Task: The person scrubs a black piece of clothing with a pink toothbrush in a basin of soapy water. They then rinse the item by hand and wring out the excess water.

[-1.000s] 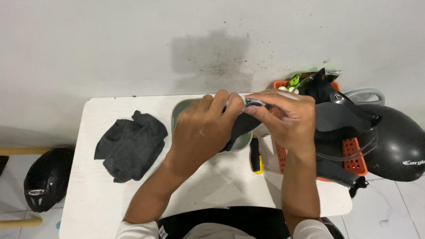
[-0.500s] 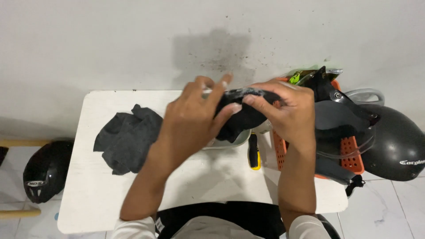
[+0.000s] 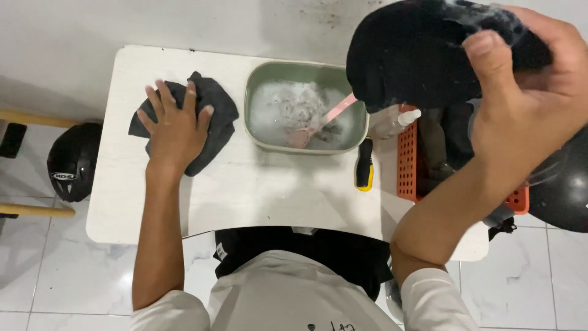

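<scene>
My right hand [image 3: 527, 104] is raised close to the camera at the upper right, gripping a wet black foam pad [image 3: 416, 55] with suds on it. My left hand [image 3: 176, 125] lies flat with fingers spread on a dark grey cloth [image 3: 211, 104] at the left of the white table [image 3: 257, 190]. Between them stands a green basin [image 3: 306, 147] of soapy water with a pink brush [image 3: 324, 119] lying in it.
A black and yellow screwdriver [image 3: 365, 167] lies right of the basin. An orange crate [image 3: 407, 159] holds a spray bottle [image 3: 392, 121] and dark parts. One black helmet [image 3: 72, 160] rests on the floor at left, another helmet [image 3: 563, 196] at right.
Both hands held the black pad over the basin before. Now my left hand has let go and moved left onto the grey cloth, while my right hand has lifted the pad up.
</scene>
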